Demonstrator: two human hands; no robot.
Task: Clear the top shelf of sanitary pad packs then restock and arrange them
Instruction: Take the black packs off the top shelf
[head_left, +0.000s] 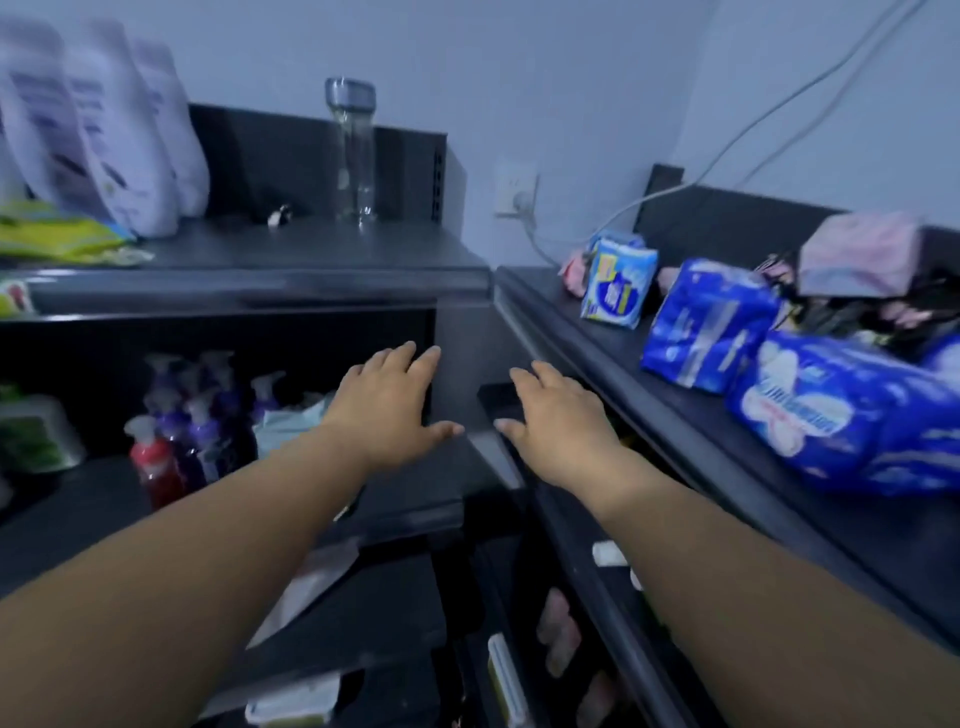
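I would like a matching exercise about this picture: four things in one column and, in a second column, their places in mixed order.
Things
1. clear glass bottle
2. white bottles
3. blue pad packs
4. red pump bottle

Places
A. lower left shelf
B. right top shelf
C. left top shelf, far left end
D. left top shelf, at the back, standing alone

Pairs: 1-D; 2-C; 3-B; 4-A

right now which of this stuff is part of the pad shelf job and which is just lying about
For the job:
small blue and yellow pad pack
middle blue pad pack
big blue pad pack
top shelf under them

Just lying about:
white bottles
glass bottle
pump bottles
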